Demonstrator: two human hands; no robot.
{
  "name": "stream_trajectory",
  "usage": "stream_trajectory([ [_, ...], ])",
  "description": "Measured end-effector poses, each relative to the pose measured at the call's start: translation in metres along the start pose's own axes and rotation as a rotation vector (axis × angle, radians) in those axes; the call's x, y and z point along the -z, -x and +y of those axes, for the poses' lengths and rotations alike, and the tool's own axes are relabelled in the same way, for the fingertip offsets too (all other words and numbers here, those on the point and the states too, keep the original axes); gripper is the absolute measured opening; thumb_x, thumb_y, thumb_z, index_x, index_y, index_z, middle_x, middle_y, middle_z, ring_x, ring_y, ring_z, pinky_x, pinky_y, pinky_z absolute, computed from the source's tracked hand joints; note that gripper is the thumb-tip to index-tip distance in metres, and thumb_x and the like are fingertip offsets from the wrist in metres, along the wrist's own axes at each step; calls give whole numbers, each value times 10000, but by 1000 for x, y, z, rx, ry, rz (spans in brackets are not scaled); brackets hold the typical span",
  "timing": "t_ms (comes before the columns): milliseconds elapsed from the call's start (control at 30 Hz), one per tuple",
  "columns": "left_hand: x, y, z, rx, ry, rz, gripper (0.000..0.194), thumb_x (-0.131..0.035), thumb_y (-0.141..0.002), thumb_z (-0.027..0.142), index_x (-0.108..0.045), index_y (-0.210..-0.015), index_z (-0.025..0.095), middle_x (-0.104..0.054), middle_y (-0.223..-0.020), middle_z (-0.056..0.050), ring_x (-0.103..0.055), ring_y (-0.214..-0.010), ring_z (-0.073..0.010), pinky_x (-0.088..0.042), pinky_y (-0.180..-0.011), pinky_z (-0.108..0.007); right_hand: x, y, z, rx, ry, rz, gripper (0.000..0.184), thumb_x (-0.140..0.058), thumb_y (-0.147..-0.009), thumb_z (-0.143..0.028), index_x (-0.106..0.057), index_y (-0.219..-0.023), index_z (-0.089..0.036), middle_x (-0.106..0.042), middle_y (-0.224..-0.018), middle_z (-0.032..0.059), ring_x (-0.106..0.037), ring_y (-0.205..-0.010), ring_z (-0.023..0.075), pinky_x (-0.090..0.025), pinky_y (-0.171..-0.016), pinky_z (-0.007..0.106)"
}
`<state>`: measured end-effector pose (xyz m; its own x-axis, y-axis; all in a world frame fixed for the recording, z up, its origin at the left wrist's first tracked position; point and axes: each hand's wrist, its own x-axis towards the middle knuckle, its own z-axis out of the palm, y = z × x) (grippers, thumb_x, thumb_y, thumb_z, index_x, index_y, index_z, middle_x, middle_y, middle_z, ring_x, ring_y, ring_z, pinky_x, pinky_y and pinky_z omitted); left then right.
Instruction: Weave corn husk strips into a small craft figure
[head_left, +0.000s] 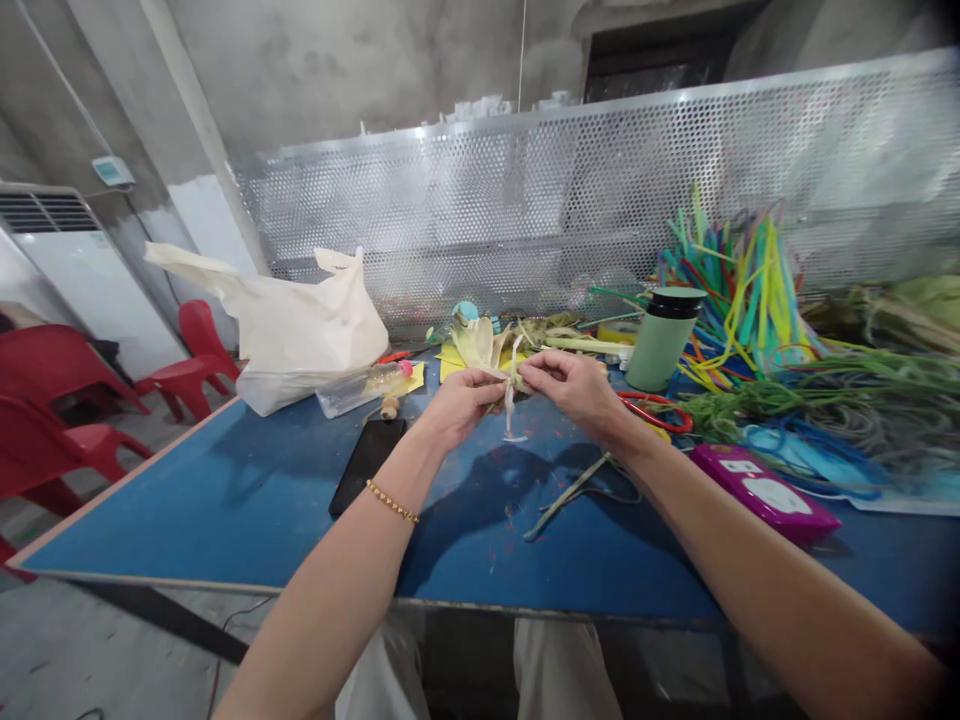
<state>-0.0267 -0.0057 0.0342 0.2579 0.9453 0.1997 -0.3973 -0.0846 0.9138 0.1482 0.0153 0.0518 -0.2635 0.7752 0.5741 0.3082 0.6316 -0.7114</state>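
Observation:
Above the blue table, my left hand and my right hand meet, fingertips pinched from both sides on a pale strip of dried plant leaf. One end of the strip points up and the other hangs down between the hands. Its exact folds are too small to make out. Behind my left hand stand pale husk-like leaves over yellow paper. A loose greenish strip lies below my right hand, near the red scissor handles.
At left stand a white plastic bag, a clear bottle and a black phone. On the right are a green tumbler, a purple tissue pack, coloured strips and tangled green cords. A perforated metal panel bounds the back.

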Motion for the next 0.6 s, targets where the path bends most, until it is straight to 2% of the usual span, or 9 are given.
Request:
stream_trajectory([
  [100,-1,2,0,39,-39,-43,166,-814,-641,150,-706,-744,77,-637,-688,-39,-529,-594,-87,-360,-583,-253,-1,0,0,-14,-4,-21,259,-663,-774,-413,-639,-695,-167,-595,-588,5,-480,-539,122,-362,-503,257],
  [233,-2,3,1,70,-9,-46,183,-813,-673,208,-693,-728,81,-618,-681,-31,-524,-582,-89,-352,-564,-257,-2,1,-1,-31,-31,-37,265,-659,-770,-398,-594,-660,-166,-577,-579,1,-468,-534,113,-358,-508,255],
  [433,-2,2,0,76,1,-46,165,-813,-660,169,-696,-723,72,-626,-675,-34,-523,-574,-83,-386,-592,-257,-5,1,-1,-33,-45,-29,261,-662,-770,-402,-598,-671,-169,-567,-579,-3,-453,-531,111,-350,-501,254],
  [600,-1,1,-1,75,34,-20,109,-777,-673,135,-708,-730,73,-633,-662,-38,-542,-582,-93,-389,-591,-251,-3,2,-3,-44,-69,-41,332,-633,-815,-456,-599,-652,-168,-591,-601,11,-473,-541,114,-372,-519,259],
])
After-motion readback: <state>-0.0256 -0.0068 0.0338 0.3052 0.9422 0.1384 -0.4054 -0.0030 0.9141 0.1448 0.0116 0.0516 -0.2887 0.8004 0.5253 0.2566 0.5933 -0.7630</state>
